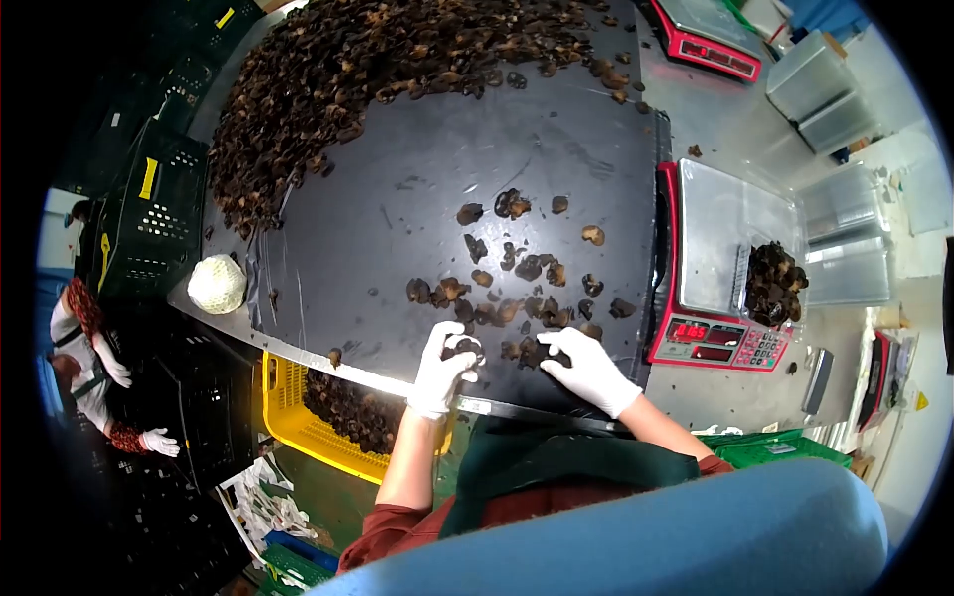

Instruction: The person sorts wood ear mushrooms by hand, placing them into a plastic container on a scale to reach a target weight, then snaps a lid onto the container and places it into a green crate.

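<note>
Dark brown wood ear mushrooms (532, 266) lie scattered over the black table sheet (437, 159) in front of me. My left hand (437, 375), in a white glove, curls its fingers around a dark wood ear mushroom (462, 348) at the near edge. To its right, my gloved right hand (588, 372) reaches down to the sheet, thumb and forefinger closed about another dark mushroom piece (540, 354). Several loose pieces lie just beyond both hands. On the red scale (720, 340) at right rests a clear tray of mushrooms (775, 286).
A large mushroom heap (328, 89) covers the far left of the table. A yellow basket (288, 422) holding mushrooms stands below the near edge. Clear containers (845, 238) and a second scale (711, 50) are at right. Another person's gloved hand (159, 442) shows among black crates at left.
</note>
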A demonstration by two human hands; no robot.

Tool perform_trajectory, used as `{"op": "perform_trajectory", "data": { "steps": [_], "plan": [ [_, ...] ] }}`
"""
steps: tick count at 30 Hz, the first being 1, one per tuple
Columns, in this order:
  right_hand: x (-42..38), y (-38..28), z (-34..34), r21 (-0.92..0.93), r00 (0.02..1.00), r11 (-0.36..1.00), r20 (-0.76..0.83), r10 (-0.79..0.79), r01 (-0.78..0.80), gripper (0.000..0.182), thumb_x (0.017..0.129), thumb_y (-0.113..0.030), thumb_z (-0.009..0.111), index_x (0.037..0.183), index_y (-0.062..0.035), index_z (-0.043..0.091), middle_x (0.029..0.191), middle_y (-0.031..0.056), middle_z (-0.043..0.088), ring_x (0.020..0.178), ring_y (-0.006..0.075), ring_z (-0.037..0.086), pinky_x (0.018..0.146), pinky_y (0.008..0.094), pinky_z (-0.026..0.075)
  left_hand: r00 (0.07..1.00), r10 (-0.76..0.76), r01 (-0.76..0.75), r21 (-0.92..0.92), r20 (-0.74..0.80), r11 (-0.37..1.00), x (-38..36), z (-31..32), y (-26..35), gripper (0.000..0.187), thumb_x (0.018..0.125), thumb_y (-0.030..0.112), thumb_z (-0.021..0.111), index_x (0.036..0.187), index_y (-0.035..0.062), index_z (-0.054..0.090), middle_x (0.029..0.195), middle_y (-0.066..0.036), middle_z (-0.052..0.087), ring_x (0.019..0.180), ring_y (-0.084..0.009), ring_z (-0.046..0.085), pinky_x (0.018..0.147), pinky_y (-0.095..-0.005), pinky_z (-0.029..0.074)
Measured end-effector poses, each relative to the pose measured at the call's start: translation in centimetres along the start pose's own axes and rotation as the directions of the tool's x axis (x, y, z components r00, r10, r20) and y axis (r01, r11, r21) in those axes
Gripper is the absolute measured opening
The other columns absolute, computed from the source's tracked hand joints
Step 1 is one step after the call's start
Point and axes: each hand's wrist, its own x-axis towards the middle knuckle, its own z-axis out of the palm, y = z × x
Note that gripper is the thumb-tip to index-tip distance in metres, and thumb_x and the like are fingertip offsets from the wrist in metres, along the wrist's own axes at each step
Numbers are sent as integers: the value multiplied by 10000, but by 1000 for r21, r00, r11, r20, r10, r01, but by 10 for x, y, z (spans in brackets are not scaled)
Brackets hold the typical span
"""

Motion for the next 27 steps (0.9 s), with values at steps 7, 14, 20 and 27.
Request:
{"op": "perform_trajectory", "data": {
  "steps": [7, 14, 20, 27],
  "plan": [
    [4, 17, 17, -305, 991, 943, 10, -136, 132, 172, 768, -80, 646, 913, -78, 554, 914, 117, 526, 861, 299, 575, 718, 397, 498, 889, 386, -397, 832, 245, 387, 0, 24, -18, 350, 777, 93, 731, 1120, 95, 660, 906, -89, 570, 835, -237, 585, 771, -331, 487],
    [-6, 16, -4, -108, 976, 985, -156, -149, 133, 134, 725, -8, 629, 831, -84, 598, 882, 86, 575, 826, 286, 600, 718, 356, 503, 847, 468, -407, 874, 251, 266, 7, 39, -18, 172, 762, 96, 726, 904, 78, 631, 879, -98, 552, 813, -264, 593, 722, -338, 498],
    [-16, 14, -9, -21, 939, 983, -292, -180, 182, 159, 692, 30, 663, 817, -46, 599, 885, 110, 590, 825, 286, 608, 741, 325, 497, 778, 564, -343, 939, 277, 12, 26, 50, -11, 193, 753, 158, 749, 900, 101, 638, 884, -66, 567, 777, -242, 614, 675, -332, 508],
    [-12, 5, -19, -194, 938, 963, -254, -235, 188, 300, 718, -6, 670, 1005, -71, 614, 973, 133, 596, 818, 311, 607, 744, 351, 523, 806, 506, -289, 950, 308, -119, 47, 46, -14, 259, 788, 226, 716, 1023, 141, 648, 924, -61, 553, 824, -247, 608, 670, -356, 521]
  ]
}}
